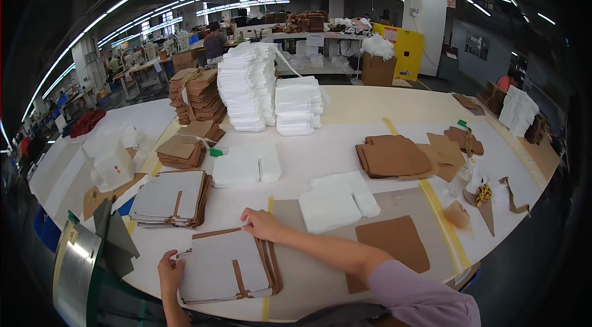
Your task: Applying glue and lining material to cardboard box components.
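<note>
Head view has the grey-topped brown stack just right of the left hand and nearer than the right hand, both curled at its edges, pinching or not I cannot tell, in what looks like a squaring-up step calling for even layers.

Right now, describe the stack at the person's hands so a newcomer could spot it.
Find the near edge of the big pale table, left of centre. There lies a grey-topped brown stack with a brown strip. A similar stack sits beyond it, but only this one has fingers of the left hand and right hand at its edges.
</note>
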Demonstrator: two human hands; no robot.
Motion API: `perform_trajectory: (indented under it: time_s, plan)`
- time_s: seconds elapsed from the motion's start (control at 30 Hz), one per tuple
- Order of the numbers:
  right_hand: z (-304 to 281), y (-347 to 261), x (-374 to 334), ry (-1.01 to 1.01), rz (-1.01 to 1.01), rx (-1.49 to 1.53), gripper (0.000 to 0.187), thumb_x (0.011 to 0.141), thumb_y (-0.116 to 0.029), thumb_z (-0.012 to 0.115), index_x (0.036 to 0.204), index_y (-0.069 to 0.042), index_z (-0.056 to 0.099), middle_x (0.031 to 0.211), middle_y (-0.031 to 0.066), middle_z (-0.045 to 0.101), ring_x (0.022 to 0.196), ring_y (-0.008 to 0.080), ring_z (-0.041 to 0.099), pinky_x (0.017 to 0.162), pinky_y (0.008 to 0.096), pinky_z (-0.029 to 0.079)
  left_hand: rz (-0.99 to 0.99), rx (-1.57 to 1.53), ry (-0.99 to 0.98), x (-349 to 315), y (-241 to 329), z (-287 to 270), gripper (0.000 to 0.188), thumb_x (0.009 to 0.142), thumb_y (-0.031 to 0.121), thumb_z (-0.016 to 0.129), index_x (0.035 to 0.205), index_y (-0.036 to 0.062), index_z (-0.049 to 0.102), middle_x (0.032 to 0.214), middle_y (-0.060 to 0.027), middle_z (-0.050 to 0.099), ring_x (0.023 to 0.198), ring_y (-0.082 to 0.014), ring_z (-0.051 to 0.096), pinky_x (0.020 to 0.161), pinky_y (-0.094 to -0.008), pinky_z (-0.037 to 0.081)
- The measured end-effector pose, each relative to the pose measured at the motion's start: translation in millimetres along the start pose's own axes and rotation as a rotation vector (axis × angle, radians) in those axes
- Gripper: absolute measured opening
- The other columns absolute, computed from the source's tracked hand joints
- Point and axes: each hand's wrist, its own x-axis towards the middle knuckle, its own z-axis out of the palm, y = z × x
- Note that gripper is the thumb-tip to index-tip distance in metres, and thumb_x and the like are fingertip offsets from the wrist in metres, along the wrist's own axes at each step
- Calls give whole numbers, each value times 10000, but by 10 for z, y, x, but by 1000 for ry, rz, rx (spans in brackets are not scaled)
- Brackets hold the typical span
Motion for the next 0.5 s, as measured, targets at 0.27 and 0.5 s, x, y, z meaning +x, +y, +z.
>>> perform_trajectory:
  time_s: [0.27,0.5]
  plan:
    - [-656,10,-765,199,-327,-394,400,879,-261,649,1188,-49,510,1204,145,546,1085,328,552,865,441,476,295,552,372,-231,16,280,563,762,84,715,1278,-15,514,1255,-235,507,1172,-402,477,987,-435,399]
    - [-2684,719,-3378,686,275,-943,671,791,-418,739,1237,30,514,1240,199,541,1175,351,499,972,458,409,645,456,551,-987,661,745,314,949,226,570,1186,21,596,1232,-197,596,1079,-328,562,955,-419,441]
